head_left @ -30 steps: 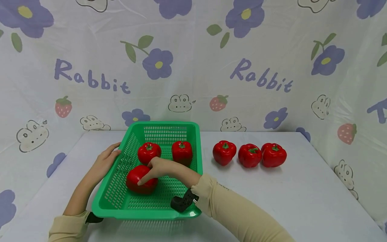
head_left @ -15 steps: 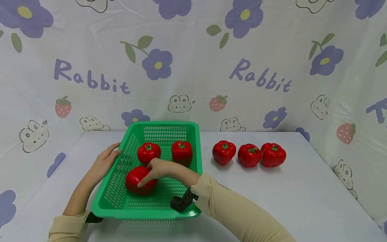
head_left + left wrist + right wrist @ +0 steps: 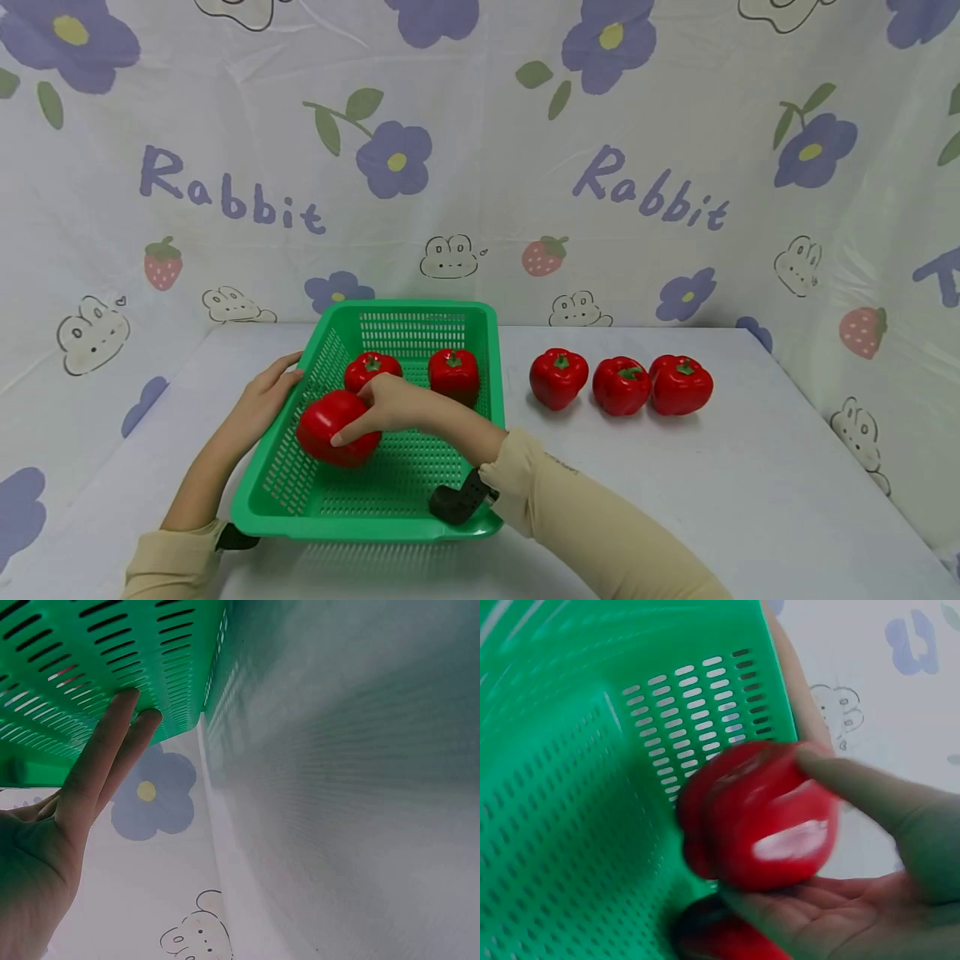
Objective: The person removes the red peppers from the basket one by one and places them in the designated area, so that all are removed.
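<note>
My right hand (image 3: 397, 404) grips a red bell pepper (image 3: 326, 433) inside the green plastic basket (image 3: 367, 529), near its left wall. In the right wrist view the thumb lies along one side of this pepper (image 3: 765, 825) and the fingers curl under the other. Behind it sit two more red bell peppers, one at the back left (image 3: 369, 367) partly covered by the hand, one at the back right (image 3: 454, 375). My left hand (image 3: 266, 396) rests on the basket's left side; the left wrist view has its straight fingers (image 3: 97, 761) against the slotted outer wall.
To the right of the basket, three more red bell peppers stand in a row on the white table (image 3: 750, 492): one on the left (image 3: 558, 379), one in the middle (image 3: 621, 387), one on the right (image 3: 681, 385). A printed cloth (image 3: 480, 167) hangs behind the table.
My right hand has raised the gripped bell pepper slightly and shifted it up and left in the head view. The left hand and the basket stay in place.
</note>
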`<state>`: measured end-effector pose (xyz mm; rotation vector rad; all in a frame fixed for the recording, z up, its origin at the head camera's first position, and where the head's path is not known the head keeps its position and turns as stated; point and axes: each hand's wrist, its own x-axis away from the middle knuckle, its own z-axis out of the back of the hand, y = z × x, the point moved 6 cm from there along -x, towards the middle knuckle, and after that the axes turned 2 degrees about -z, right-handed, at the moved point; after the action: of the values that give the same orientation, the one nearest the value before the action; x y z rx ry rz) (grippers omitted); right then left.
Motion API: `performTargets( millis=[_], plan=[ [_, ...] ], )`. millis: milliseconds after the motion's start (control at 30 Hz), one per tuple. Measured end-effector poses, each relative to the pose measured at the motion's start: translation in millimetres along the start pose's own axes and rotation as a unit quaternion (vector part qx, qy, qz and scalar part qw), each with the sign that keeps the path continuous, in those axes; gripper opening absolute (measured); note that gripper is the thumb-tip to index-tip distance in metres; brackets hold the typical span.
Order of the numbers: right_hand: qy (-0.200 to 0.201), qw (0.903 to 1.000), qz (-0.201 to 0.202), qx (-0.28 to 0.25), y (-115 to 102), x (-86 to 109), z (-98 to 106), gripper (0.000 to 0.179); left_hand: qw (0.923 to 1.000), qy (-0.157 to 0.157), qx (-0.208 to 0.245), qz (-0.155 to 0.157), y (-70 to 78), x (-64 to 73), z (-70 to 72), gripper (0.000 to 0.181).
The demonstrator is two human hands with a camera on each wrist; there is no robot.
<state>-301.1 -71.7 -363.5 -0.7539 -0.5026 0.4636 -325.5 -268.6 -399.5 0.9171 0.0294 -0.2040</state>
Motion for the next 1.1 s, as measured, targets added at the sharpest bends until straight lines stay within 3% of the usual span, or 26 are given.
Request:
performTargets(
  millis=[267, 500, 867, 1100],
  plan=[
    [0.040, 0.9984, 0.021, -0.036, -11, 19.6, 14, 0.075, 1.0000, -0.003, 0.003, 0.001, -1.0, -0.6, -0.2, 0.053],
    [0.069, 0.9924, 0.044, -0.092, -7, 38.4, 25, 0.073, 0.9999, -0.005, 0.011, 0.005, -1.9, -1.1, 0.2, 0.052],
    [0.114, 0.9714, 0.080, -0.192, 8, 72.6, 40, 0.066, 0.9999, -0.001, -0.015, 0.008, -2.0, -0.6, -1.0, 0.054],
    [0.145, 0.9606, 0.095, -0.217, 23, 94.0, 50, 0.065, 0.9998, 0.001, -0.021, 0.002, 0.3, -0.7, -1.4, 0.055]
  ],
)
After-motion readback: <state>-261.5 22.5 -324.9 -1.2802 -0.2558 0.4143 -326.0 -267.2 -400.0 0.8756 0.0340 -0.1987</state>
